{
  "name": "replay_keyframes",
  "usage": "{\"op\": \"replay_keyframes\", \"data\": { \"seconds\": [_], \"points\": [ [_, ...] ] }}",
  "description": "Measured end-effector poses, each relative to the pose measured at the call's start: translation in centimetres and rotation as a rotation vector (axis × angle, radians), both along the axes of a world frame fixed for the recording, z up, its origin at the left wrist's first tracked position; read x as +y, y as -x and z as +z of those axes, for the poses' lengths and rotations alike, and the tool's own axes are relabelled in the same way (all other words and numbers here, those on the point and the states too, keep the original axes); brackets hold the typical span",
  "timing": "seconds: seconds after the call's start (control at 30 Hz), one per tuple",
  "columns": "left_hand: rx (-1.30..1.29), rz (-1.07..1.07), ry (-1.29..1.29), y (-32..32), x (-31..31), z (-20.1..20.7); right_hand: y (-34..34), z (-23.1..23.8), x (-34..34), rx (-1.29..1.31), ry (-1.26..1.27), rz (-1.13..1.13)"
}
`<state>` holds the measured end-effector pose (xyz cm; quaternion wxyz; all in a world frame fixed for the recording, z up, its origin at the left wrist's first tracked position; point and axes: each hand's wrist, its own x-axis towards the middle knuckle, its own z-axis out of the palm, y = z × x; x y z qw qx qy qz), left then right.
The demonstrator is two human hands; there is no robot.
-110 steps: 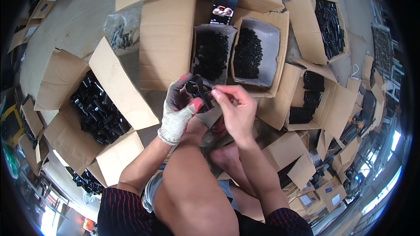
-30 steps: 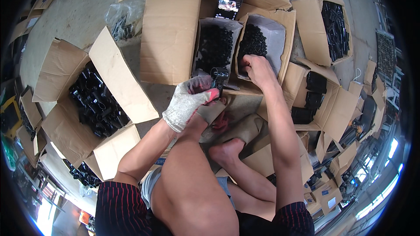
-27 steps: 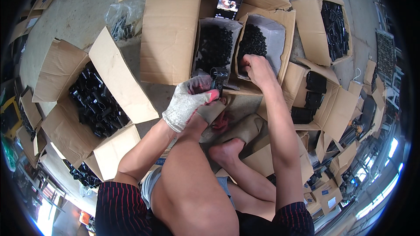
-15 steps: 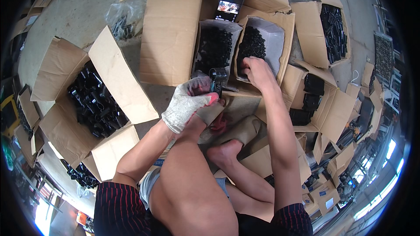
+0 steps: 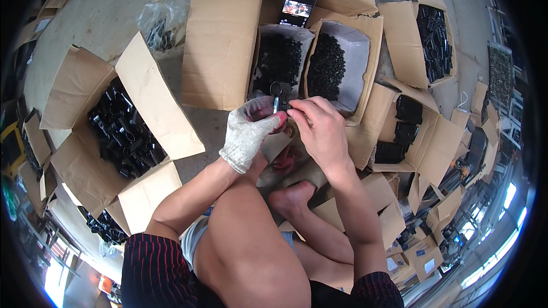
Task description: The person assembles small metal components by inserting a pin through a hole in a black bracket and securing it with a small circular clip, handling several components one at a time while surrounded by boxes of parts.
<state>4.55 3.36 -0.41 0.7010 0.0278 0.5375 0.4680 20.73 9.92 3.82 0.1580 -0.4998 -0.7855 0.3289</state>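
My left hand (image 5: 245, 134), in a whitish knit glove with red fingertips, is closed on a black part with a round ring-shaped end (image 5: 279, 89). A shiny bluish strip shows along that part's side. My bare right hand (image 5: 326, 134) is pinched against the part's right side; whatever sits between its fingertips is too small to make out. Just beyond my hands, a grey-lined tray (image 5: 311, 35) holds small black pieces (image 5: 279, 60). To its right, a second lined tray (image 5: 357, 51) has more small black pieces (image 5: 326, 65) heaped along its left side.
A phone (image 5: 298, 4) with a lit screen leans behind the trays. An open carton (image 5: 77, 154) of glossy black parts stands at left; other cartons (image 5: 399, 28) (image 5: 439, 142) with black parts stand at right. A clear plastic bag (image 5: 162, 23) lies on the floor. My bent legs (image 5: 251, 234) are below.
My right hand has left the right tray and come down leftward to the black part. My left hand has shifted slightly right, and the part's ring end has turned.
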Motion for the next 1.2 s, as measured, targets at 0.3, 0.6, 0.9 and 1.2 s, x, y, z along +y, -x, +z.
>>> {"op": "replay_keyframes", "data": {
  "seconds": [0.3, 0.6, 0.9, 1.2],
  "points": [
    [0.027, -0.004, 0.016, 0.0, -0.1, -0.4, 0.4, -0.7, 0.4, 0.027, -0.088, 0.019],
    [0.001, -0.009, 0.011, 0.1, 0.0, -0.4, 0.6, -0.5, 1.2, 0.032, -0.003, 0.061],
    [-0.033, 0.000, 0.010, 0.2, -0.1, -0.2, 0.7, -0.3, 1.2, 0.020, 0.021, 0.050],
    [-0.023, 0.009, 0.017, 0.2, 0.0, -0.2, 0.2, -0.7, 1.3, 0.043, -0.015, 0.086]
  ]
}}
